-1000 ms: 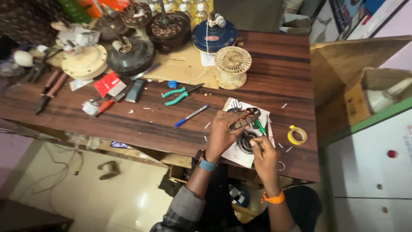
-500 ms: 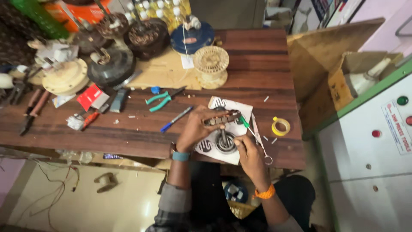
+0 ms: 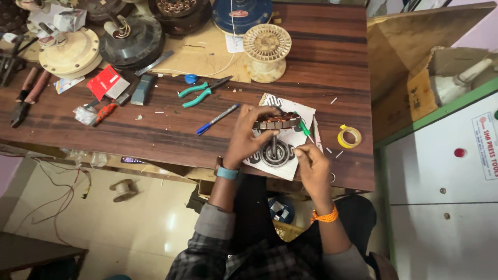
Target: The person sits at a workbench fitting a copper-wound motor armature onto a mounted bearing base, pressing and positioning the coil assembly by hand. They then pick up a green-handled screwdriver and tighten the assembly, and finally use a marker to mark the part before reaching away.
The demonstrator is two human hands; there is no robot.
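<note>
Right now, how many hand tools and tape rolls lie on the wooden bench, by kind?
Green-handled pliers: 1
Blue pen: 1
Dark-handled pliers: 1
Yellow tape roll: 1
Total: 4

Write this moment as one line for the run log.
left hand: grips copper-wound stator | right hand: holds green-handled tool | under them: paper sheet on wooden table

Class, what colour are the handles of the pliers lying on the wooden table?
Green, on the pliers, in the head view.
</note>
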